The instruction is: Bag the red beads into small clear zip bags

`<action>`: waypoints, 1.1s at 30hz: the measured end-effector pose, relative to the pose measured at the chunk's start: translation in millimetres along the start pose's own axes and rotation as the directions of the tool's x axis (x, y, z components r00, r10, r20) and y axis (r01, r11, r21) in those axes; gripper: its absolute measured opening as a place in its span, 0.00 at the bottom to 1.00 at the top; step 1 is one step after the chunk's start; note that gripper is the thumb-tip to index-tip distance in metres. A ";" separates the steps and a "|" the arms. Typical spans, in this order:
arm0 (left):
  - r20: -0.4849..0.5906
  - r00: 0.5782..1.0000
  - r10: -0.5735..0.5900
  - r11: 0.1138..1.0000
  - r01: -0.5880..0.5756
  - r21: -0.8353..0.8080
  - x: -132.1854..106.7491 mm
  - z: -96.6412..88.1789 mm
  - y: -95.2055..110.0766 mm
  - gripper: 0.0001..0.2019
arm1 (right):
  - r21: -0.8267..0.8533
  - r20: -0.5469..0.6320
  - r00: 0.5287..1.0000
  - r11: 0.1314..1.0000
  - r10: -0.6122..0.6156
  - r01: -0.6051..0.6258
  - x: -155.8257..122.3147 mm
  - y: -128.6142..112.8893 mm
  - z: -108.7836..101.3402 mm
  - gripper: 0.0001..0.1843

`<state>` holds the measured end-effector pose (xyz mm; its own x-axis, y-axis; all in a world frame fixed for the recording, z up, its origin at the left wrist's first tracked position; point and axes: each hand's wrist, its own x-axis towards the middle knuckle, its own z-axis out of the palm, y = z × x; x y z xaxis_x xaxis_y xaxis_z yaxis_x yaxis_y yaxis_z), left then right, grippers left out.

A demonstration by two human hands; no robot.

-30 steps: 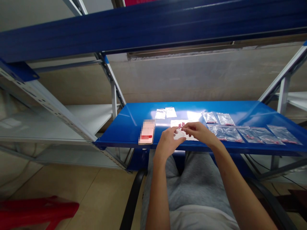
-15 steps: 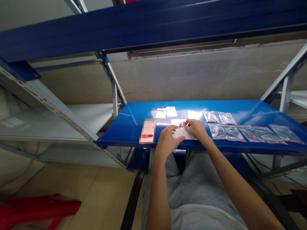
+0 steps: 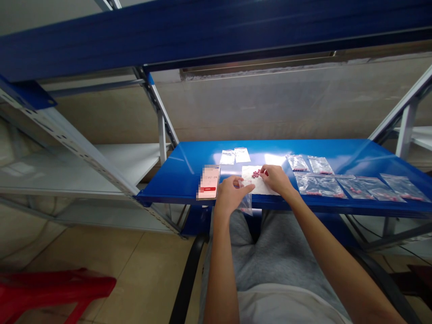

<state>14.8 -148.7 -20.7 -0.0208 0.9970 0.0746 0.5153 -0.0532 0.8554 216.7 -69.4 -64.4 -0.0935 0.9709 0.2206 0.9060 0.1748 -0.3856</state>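
Head view, clock centred on the white sheet (image 3: 270, 189), 12 = away from the person. Sheet lies on the blue shelf (image 3: 189, 157), near its front edge.

Left hand (image 3: 231, 195) at 8 o'clock: thumb and fingers closed on 1 clear bag (image 3: 247, 206), which hangs below the hand past the shelf's front edge. Bag contents too small to read.

Right hand (image 3: 276, 179) at 2 o'clock, over the sheet: fingertips drawn in narrow, right at the small red pieces (image 3: 255, 174). Can't tell whether a piece is pinched. Pieces sit in a loose cluster on the sheet's 11 o'clock side; too small to count.

Phone (image 3: 211, 182) at 9, screen up, red bar on display. 2 flat bags (image 3: 242, 155) at 10 to 11, side by side. 7 filled bags (image 3: 329, 186), red pieces inside: 2 at 2 o'clock, 5 in a row at 3. Red plastic item (image 3: 57, 288) at 8, well apart, down by the floor.
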 end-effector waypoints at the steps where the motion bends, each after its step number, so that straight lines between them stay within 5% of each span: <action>1: 0.004 1.000 -0.003 1.000 0.003 0.007 -0.4 0.0 0.6 0.21 | 0.033 -0.009 1.000 0.999 -0.007 0.007 -1.2 0.2 -2.8 0.08; 9: 0.113 0.987 0.115 0.990 -0.124 0.071 -6.2 2.7 9.4 0.24 | 0.526 0.112 0.956 0.833 -0.270 0.173 -18.6 -20.4 -44.5 0.13; 20: 0.161 0.975 0.152 0.982 -0.167 0.083 -7.7 2.4 14.5 0.18 | 0.473 0.238 0.856 0.824 -0.459 0.311 -25.2 -28.9 -61.1 0.13; 27: 0.120 0.985 0.125 0.987 -0.136 0.084 -5.6 1.4 7.1 0.25 | 0.301 0.083 0.975 0.938 -0.206 0.173 -11.4 -2.8 -40.6 0.11; 33: 0.079 0.992 0.098 0.993 -0.103 0.058 -4.5 0.7 6.9 0.25 | 0.095 0.017 0.994 0.989 -0.112 0.110 -3.0 13.4 -11.3 0.09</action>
<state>19.1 -153.6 -15.5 0.0972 0.9883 0.1178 0.5637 -0.1522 0.8118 233.8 -71.7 -60.1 -0.2015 0.9477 0.2476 0.8470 0.2956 -0.4419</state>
